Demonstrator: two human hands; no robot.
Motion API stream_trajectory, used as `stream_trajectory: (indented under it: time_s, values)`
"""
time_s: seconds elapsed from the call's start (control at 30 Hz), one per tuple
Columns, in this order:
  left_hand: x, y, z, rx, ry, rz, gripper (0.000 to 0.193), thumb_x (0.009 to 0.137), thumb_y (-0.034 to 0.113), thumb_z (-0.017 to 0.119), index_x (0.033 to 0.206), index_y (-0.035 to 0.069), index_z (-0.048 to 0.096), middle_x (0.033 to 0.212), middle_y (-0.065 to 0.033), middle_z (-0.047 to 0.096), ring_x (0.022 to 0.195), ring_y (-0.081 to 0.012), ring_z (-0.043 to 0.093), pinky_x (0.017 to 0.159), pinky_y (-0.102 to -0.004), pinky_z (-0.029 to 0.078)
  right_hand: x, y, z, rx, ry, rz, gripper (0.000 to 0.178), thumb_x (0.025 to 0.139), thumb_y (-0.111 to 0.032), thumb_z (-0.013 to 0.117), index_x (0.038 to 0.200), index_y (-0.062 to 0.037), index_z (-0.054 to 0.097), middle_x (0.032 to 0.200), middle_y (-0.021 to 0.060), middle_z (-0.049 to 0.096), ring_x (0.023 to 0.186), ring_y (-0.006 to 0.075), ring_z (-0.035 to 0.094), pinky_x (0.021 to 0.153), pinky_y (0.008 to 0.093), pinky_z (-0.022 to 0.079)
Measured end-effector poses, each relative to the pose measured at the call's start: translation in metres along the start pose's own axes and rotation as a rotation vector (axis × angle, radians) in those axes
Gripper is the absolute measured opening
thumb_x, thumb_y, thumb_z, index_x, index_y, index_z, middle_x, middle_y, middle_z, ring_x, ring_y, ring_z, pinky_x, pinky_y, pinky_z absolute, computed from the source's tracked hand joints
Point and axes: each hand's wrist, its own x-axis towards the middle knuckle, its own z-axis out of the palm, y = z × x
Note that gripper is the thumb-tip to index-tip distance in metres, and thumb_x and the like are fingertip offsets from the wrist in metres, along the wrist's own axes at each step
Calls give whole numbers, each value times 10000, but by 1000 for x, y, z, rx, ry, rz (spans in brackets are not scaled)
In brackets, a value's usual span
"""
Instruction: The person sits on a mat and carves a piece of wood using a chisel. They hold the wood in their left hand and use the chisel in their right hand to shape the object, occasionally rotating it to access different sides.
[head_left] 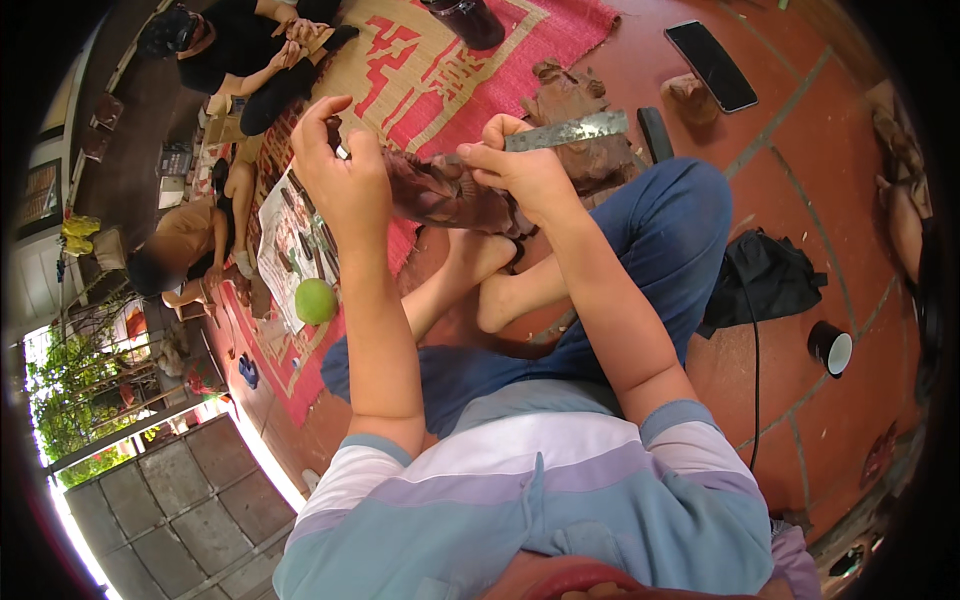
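My left hand (345, 185) is raised at the left of a reddish-brown carved wooden piece (445, 192), its fingers curled. A small shiny bit shows between its thumb and fingers, but I cannot make out what it is. My right hand (530, 175) pinches a flat, straight-edged metal strip (575, 132), which sticks out to the right. The thumb and fingertips of this hand are close to the right part of the carving's upper edge. The carving lies above my bare feet, between my hands; the left hand and wrist hide its left end.
Another carved wooden piece (590, 160) and a dark narrow block (654, 135) lie beyond my right knee, near a phone (712, 66). A black bag (765, 280) and cup (830, 348) are at right. A green fruit (316, 301) sits left. Two people (235, 60) sit at left.
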Motion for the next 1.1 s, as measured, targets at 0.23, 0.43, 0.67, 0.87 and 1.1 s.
stream_trajectory:
  time_s: [0.23,0.43,0.67,0.87,1.1]
  values:
    - [-2,1,-1,-28,-35,-35,294,701,69,478,977,41,576,1012,-112,556,925,-256,505,854,-356,377,-6,-6,-2,52,45,50,311,750,21,652,678,-135,393,719,-13,516,726,122,587,655,298,528]
    - [-2,-1,0,-22,-29,-25,294,739,58,459,1000,7,586,1002,-86,536,880,-179,509,824,-280,391,9,4,-22,216,-18,163,312,738,-5,682,669,-141,411,732,-20,525,716,113,574,636,267,504]
    - [-4,-1,0,-26,-27,-48,296,724,66,470,998,36,576,1045,-107,548,953,-240,502,879,-330,364,7,-1,-15,180,-5,162,306,738,-1,669,673,-135,402,739,7,538,742,140,592,658,301,521]
    - [-2,-2,0,-6,-33,-69,282,748,50,460,1002,9,577,1029,-85,543,910,-175,507,856,-282,383,11,-14,-11,54,-1,174,285,734,-26,669,676,-127,410,723,25,550,729,186,617,643,336,527]
    - [-1,-4,0,-36,-33,-18,299,706,52,476,988,33,573,1062,-125,548,981,-274,505,885,-350,367,12,-15,-16,114,-30,213,282,728,-45,689,703,-125,419,731,28,556,733,171,617,633,294,519]
